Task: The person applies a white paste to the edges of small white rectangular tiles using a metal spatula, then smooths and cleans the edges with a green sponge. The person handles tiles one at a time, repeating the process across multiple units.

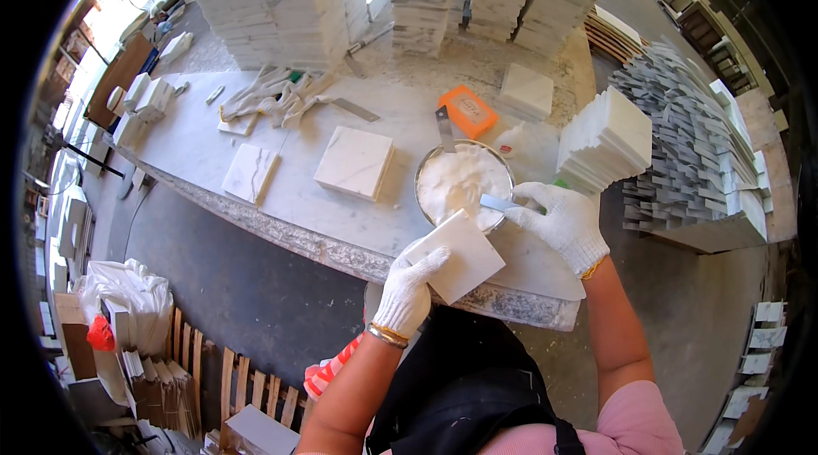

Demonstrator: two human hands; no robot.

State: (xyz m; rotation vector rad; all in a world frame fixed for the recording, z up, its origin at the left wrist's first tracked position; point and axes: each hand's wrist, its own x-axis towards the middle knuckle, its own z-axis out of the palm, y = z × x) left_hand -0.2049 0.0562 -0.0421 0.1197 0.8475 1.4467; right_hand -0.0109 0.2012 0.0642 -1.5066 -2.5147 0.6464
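My left hand (pixel 407 289), in a white knit glove, grips a square white marble tile (pixel 463 259) by its left edge, tilted above the table's front edge. In my gloved right hand (pixel 562 223) is a putty knife (pixel 494 203), its blade reaching over a round metal bowl (pixel 420 200) of white paste (pixel 460 178). A second flat metal scraper (pixel 444 128) leans on the bowl's far rim. Just behind the bowl lies an orange box (pixel 469 112). Left of it sits a short stack of white tiles (pixel 354 162), and farther left a grey-veined tile (pixel 250 173).
On the marble table (pixel 298 216), white gloves (pixel 277 97) lie beside another scraper (pixel 354 109). A leaning tile stack (pixel 605 138) stands right of the bowl. Tall tile stacks (pixel 264 3) rise at the back. Grey tile strips (pixel 682 135) are piled at the right; a wooden pallet (pixel 256 383) lies lower left.
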